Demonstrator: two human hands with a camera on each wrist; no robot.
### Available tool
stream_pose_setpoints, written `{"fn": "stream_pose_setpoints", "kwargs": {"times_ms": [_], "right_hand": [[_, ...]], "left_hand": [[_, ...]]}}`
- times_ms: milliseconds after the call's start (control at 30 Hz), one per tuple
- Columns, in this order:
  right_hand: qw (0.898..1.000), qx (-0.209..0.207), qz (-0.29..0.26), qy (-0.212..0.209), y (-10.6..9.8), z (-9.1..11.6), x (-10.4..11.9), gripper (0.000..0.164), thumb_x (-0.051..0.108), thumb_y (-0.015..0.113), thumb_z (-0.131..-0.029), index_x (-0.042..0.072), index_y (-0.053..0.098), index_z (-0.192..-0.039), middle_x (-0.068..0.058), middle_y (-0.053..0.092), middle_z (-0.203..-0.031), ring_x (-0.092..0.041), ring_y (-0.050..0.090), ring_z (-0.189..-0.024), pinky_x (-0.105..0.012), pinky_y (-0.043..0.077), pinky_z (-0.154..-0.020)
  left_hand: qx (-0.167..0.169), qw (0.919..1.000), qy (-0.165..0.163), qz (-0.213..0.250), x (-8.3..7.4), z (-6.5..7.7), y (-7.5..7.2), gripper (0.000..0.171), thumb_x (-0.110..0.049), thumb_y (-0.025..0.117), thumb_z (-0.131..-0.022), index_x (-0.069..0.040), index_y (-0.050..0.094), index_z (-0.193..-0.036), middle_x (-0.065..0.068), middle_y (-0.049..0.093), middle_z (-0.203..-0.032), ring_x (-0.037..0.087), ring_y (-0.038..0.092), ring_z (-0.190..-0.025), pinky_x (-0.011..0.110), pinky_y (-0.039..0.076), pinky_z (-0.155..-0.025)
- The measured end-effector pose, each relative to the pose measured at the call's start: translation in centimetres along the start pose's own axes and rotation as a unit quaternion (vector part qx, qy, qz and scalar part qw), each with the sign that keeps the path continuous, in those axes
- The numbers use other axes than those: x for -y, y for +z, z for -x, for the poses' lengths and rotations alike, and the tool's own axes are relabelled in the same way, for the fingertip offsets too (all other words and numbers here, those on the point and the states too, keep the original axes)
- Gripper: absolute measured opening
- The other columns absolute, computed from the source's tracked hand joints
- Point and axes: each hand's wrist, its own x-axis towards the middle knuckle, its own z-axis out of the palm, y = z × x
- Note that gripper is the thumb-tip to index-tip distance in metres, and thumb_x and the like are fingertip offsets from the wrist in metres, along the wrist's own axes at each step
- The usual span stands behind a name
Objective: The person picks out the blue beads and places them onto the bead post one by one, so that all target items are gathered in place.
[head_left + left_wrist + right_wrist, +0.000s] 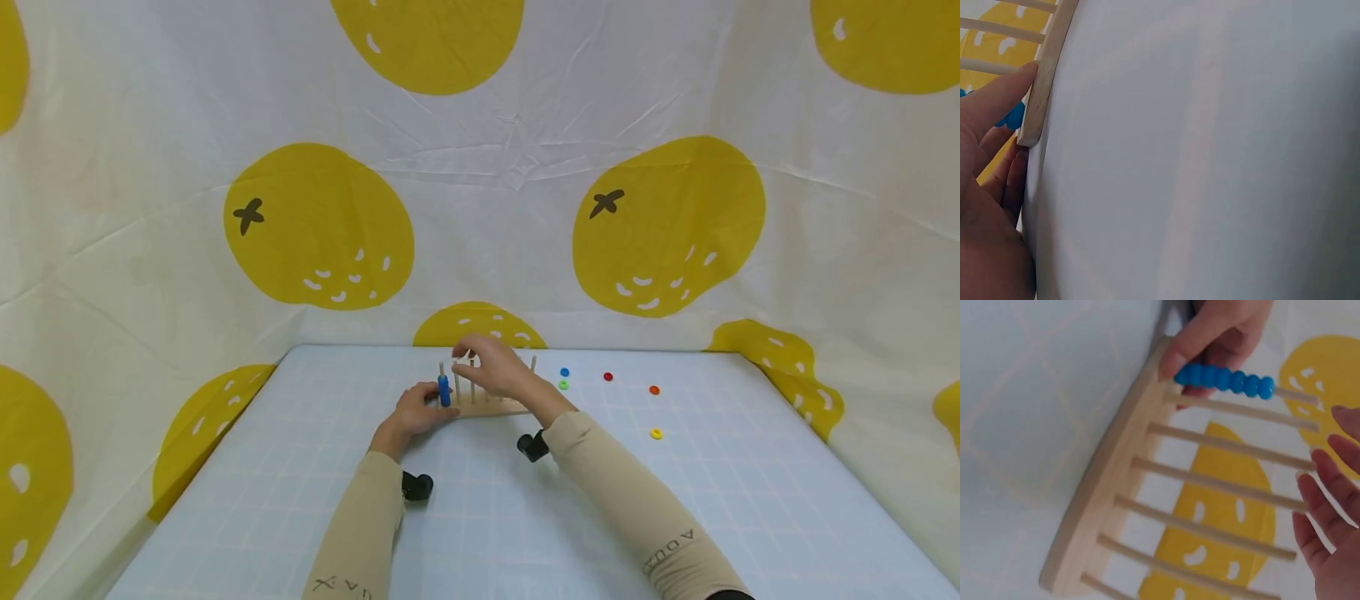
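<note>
A wooden peg stand (487, 408) with a row of upright pegs is on the table. Several blue rings (1225, 380) are stacked on its leftmost peg, whose top sticks out above them. My left hand (417, 410) grips the left end of the base, thumb on the near side (1030, 106) and the other fingers behind. Over the tops of the neighbouring pegs is my right hand (491, 364), its fingers (1329, 500) loosely bent and apart from the thumb. Nothing shows between them in the right wrist view.
Right of the stand lie loose rings: blue (565, 372), green (563, 385), red (608, 377), orange (655, 390) and yellow (657, 434). A pale checked cloth covers the table (480, 517). Behind it hangs a white curtain (495, 233) with yellow fruit prints.
</note>
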Motion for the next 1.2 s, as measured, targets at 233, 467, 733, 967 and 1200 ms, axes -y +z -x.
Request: {"fn": "stream_pose_setpoints", "kwargs": {"times_ms": [233,467,733,967,1200], "right_hand": [[1.000,-0.008,-0.015,0.002,-2.7,2.2,-1.3,0.027,0.020,0.068,-0.100,0.005,0.065,-0.122,-0.013,0.065,-0.126,-0.033,0.059,-0.116,-0.045,0.050,-0.100],[0.999,-0.036,-0.020,0.015,-4.7,4.4,-4.0,0.026,0.017,0.069,-0.099,0.003,0.066,-0.120,-0.014,0.067,-0.121,-0.035,0.059,-0.113,-0.050,0.049,-0.101],[0.996,-0.068,-0.015,0.051,-6.4,6.8,-7.6,0.030,0.016,0.069,-0.099,-0.001,0.064,-0.122,-0.018,0.065,-0.121,-0.040,0.058,-0.113,-0.053,0.049,-0.098],[0.990,-0.067,-0.011,0.125,-6.9,7.8,-11.0,0.031,0.017,0.068,-0.100,0.000,0.062,-0.125,-0.019,0.065,-0.122,-0.034,0.060,-0.109,-0.050,0.053,-0.095],[0.980,-0.061,-0.018,0.186,-6.5,7.9,-13.4,0.031,0.014,0.066,-0.100,-0.005,0.061,-0.125,-0.020,0.065,-0.116,-0.035,0.060,-0.106,-0.049,0.053,-0.095]], "left_hand": [[-0.004,0.9999,-0.010,0.010,0.1,-0.2,-0.4,0.046,-0.030,0.082,-0.088,-0.012,0.069,-0.129,0.017,0.059,-0.144,0.042,0.036,-0.145,0.061,0.024,-0.120],[-0.003,0.9997,-0.007,0.021,0.4,-0.2,-0.3,0.045,-0.027,0.082,-0.088,-0.011,0.069,-0.128,0.018,0.060,-0.142,0.043,0.034,-0.146,0.060,0.022,-0.121],[-0.009,0.9996,-0.010,0.024,0.2,0.3,-0.3,0.047,-0.026,0.083,-0.087,-0.009,0.069,-0.129,0.018,0.060,-0.140,0.043,0.036,-0.145,0.060,0.021,-0.122],[-0.012,0.9994,-0.021,0.024,0.1,0.3,-0.3,0.049,-0.026,0.083,-0.087,-0.010,0.068,-0.130,0.017,0.059,-0.141,0.043,0.036,-0.145,0.060,0.022,-0.121],[-0.008,0.9994,-0.021,0.025,0.2,0.0,0.3,0.049,-0.026,0.083,-0.087,-0.010,0.067,-0.130,0.016,0.059,-0.141,0.041,0.038,-0.143,0.059,0.025,-0.120]]}}
